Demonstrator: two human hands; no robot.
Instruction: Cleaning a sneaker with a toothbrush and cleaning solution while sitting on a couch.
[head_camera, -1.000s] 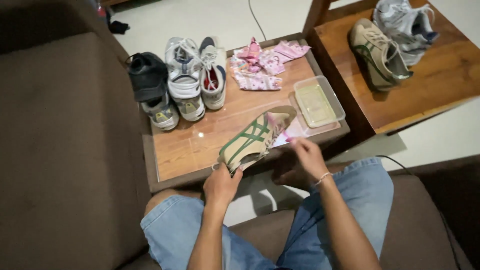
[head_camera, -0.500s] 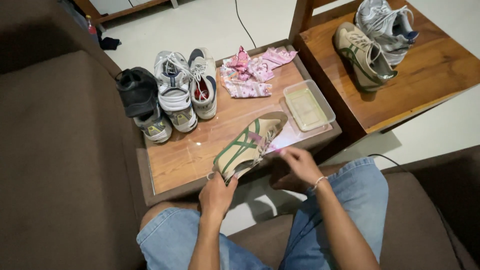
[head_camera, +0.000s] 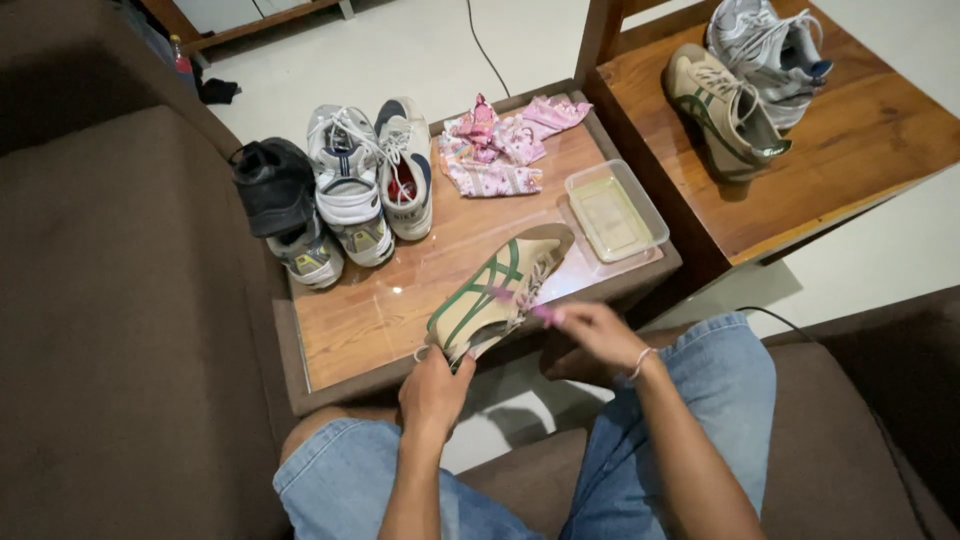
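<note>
A beige sneaker with green stripes (head_camera: 487, 290) hangs tilted over the front edge of a low wooden table (head_camera: 370, 320). My left hand (head_camera: 433, 388) grips it by the heel from below. My right hand (head_camera: 592, 330) pinches a small pink brush-like tool (head_camera: 528, 308), its tip resting on the shoe's side by the laces. I sit on a brown sofa, in blue denim shorts.
On the table stand a black shoe (head_camera: 274, 183), grey-and-white sneakers (head_camera: 368, 178), a heap of pink cloths (head_camera: 497, 148) and a clear plastic tub (head_camera: 615, 210). A second wooden table (head_camera: 860, 130) at the right bears the matching beige sneaker (head_camera: 722, 109) and a grey one (head_camera: 768, 45).
My right hand has slid the pink tool leftward along the shoe's side, from near the toe toward the laces. The left hand keeps its grip on the heel.
</note>
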